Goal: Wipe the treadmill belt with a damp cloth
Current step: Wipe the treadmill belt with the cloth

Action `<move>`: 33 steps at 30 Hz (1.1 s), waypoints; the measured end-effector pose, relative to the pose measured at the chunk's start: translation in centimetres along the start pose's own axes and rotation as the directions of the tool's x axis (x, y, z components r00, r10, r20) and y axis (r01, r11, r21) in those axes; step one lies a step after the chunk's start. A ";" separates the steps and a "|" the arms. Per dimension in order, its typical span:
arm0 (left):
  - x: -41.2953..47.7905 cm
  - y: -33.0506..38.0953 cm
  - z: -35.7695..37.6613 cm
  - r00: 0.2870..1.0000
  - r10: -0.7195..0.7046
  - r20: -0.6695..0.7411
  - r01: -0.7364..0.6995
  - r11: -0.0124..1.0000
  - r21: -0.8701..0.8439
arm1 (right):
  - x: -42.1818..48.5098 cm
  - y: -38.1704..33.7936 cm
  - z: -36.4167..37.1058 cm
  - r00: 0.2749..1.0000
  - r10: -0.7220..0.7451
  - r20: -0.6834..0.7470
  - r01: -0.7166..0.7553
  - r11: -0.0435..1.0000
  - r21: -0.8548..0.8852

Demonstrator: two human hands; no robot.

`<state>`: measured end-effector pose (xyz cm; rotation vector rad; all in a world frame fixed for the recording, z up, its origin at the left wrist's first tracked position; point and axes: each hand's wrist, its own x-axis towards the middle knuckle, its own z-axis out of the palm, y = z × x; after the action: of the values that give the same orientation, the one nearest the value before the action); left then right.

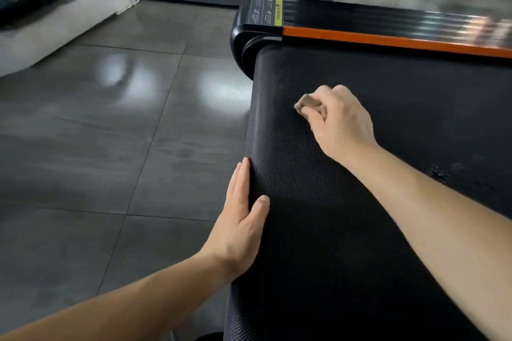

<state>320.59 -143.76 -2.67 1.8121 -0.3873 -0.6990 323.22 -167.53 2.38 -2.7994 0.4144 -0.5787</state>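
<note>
— Right hand [338,119]?
— Curled round a tan wad [306,102], probably the cloth, on the treadmill belt [360,230] near its end edge.
— Left hand [241,224]?
— Flat on that edge, fingers straight. The belt's length runs rightward from both.

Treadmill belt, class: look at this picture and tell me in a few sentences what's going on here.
A person appears to be wiping the black treadmill belt. The right hand grips a small bunched tan cloth and holds it on the belt near its rounded end, not far from the orange side rail. The left hand lies flat against the belt's end edge, thumb on top, apparently steadying it. Some pale specks show on the belt beyond the right forearm.
</note>
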 end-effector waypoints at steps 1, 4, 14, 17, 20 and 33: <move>-0.2 -0.2 0.0 1.000 0.005 -0.003 -0.006 1.000 -0.012 | -0.3 -0.5 0.3 0.999 0.044 0.002 -0.044 0.999 0.001; -0.8 -0.6 0.0 0.999 0.029 -0.016 -0.030 0.999 -0.042 | -5.1 -4.1 -0.2 0.988 -0.133 0.085 0.121 0.984 0.133; -2.7 -1.9 0.0 0.999 0.051 0.018 -0.049 0.995 -0.092 | -5.5 -3.9 -0.3 0.999 0.011 0.032 -0.012 1.000 0.024; -2.6 -2.4 0.1 0.999 0.048 0.003 -0.046 0.982 -0.182 | -11.8 -7.3 -1.6 0.974 -0.199 0.108 0.178 0.968 0.174; -3.1 -2.5 0.3 0.998 0.056 -0.025 -0.060 0.981 -0.187 | -12.6 -5.7 -2.8 0.940 -0.304 0.152 0.276 0.944 0.183; -3.1 -1.7 0.4 0.998 0.028 -0.055 -0.039 0.977 -0.211 | -16.9 -5.4 -4.9 0.944 -0.284 0.169 0.250 0.948 0.196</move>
<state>317.83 -141.65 -3.54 1.6145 -0.2967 -0.6435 307.44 -158.00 2.50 -2.7267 -0.0579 -0.3655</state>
